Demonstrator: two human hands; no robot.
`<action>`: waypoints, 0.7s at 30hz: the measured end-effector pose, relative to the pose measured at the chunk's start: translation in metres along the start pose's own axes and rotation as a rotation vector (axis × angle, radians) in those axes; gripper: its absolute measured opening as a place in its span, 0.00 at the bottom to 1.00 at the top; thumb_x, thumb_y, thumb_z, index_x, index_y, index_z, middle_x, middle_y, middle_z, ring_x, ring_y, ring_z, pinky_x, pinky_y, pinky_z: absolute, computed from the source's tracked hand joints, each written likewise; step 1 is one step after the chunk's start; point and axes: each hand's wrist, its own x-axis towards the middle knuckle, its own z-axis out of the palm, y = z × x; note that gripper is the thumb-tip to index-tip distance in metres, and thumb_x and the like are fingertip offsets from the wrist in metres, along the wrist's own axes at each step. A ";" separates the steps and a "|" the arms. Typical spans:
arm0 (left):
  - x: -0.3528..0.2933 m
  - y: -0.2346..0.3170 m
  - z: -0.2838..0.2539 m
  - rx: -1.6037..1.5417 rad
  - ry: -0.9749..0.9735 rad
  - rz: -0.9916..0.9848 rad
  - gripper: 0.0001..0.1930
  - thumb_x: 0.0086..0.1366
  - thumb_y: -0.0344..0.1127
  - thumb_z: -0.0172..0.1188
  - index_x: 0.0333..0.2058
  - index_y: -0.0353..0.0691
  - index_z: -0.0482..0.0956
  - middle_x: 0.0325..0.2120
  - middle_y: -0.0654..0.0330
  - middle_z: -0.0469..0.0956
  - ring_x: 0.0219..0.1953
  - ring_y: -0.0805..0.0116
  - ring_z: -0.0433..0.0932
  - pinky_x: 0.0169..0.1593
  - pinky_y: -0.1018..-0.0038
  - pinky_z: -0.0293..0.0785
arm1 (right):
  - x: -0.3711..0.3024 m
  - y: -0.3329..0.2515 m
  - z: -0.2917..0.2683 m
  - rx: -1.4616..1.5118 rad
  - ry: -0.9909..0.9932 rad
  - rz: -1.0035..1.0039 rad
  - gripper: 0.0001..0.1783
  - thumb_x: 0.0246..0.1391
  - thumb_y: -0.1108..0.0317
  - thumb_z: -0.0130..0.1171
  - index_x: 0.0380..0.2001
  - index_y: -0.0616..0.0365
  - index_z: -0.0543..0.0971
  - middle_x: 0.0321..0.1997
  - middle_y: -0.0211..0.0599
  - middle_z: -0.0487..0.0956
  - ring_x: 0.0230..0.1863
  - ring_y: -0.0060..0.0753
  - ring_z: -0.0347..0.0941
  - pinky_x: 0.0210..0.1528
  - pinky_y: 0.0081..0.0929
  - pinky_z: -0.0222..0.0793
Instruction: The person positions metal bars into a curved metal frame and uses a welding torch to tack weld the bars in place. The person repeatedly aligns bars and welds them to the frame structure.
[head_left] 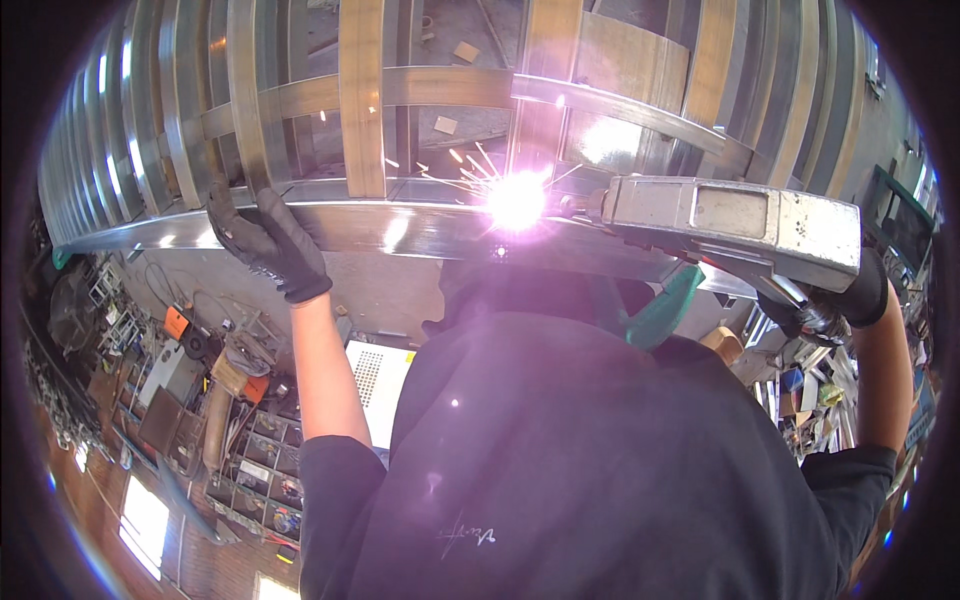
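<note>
My right hand (868, 290), in a black glove, is closed round the handle of a hand-held welding gun (735, 215) with a boxy silver-grey body. Bright white-purple glare and flying sparks burst from the gun's tip, hiding the spot where it meets the metal frame (365, 130). That frame is built of rectangular bars crossing a long shiny rail (410, 228). Left of the glare, my left hand (268, 240), also black-gloved, lies against the rail with its fingers stretched out and apart. The undersides of its fingers are hidden.
Below the rail at left stand a compartment rack (262, 470) of small parts and cluttered tools. A white perforated panel (375, 385) is beside my left forearm. Green cloth (665, 308) hangs under the gun. Metal offcuts (790, 400) are heaped at right.
</note>
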 end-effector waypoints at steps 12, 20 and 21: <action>-0.003 0.004 0.008 0.012 0.066 0.034 0.31 0.79 0.50 0.58 0.68 0.29 0.73 0.65 0.46 0.77 0.67 0.50 0.73 0.71 0.54 0.67 | -0.003 0.001 -0.001 -0.009 0.022 -0.004 0.28 0.66 0.63 0.69 0.66 0.61 0.80 0.54 0.44 0.85 0.53 0.39 0.84 0.60 0.38 0.79; 0.000 0.006 0.007 0.037 0.050 0.090 0.28 0.79 0.46 0.56 0.68 0.31 0.74 0.64 0.47 0.78 0.65 0.50 0.75 0.69 0.53 0.69 | -0.006 0.000 -0.002 -0.016 0.035 -0.008 0.28 0.66 0.63 0.69 0.67 0.61 0.79 0.52 0.43 0.84 0.51 0.38 0.83 0.57 0.37 0.78; -0.001 0.007 0.008 0.023 0.053 0.072 0.28 0.79 0.46 0.56 0.68 0.31 0.74 0.63 0.48 0.78 0.64 0.50 0.75 0.69 0.53 0.69 | -0.006 0.000 -0.002 -0.018 0.036 -0.009 0.29 0.66 0.63 0.69 0.67 0.61 0.79 0.52 0.43 0.84 0.51 0.38 0.83 0.57 0.37 0.78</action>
